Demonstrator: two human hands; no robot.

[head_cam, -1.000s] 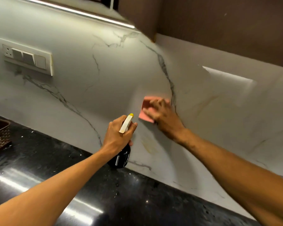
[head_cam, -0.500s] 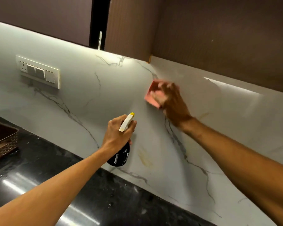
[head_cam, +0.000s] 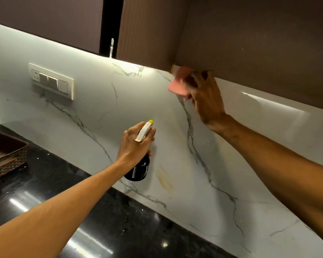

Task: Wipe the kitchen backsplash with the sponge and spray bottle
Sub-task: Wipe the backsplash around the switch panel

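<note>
A white marble backsplash (head_cam: 131, 112) with grey veins runs along the wall. My right hand (head_cam: 206, 97) presses a pink sponge (head_cam: 177, 86) flat against it, high up just under the brown upper cabinet. My left hand (head_cam: 136, 144) grips a spray bottle (head_cam: 139, 170) with a black body and a white trigger head tipped in yellow, held in the air close to the wall, below and left of the sponge. A yellowish smear (head_cam: 164, 180) marks the marble right of the bottle.
A black polished countertop (head_cam: 93, 211) runs below the backsplash. A brown woven basket (head_cam: 6, 157) stands on it at the far left. A white switch plate (head_cam: 51, 81) is mounted on the wall at upper left. Brown upper cabinets (head_cam: 250, 43) overhang the wall.
My right hand has slid the sponge up the backsplash from mid-height to just under the cabinet. My left hand with the bottle has stayed nearly still.
</note>
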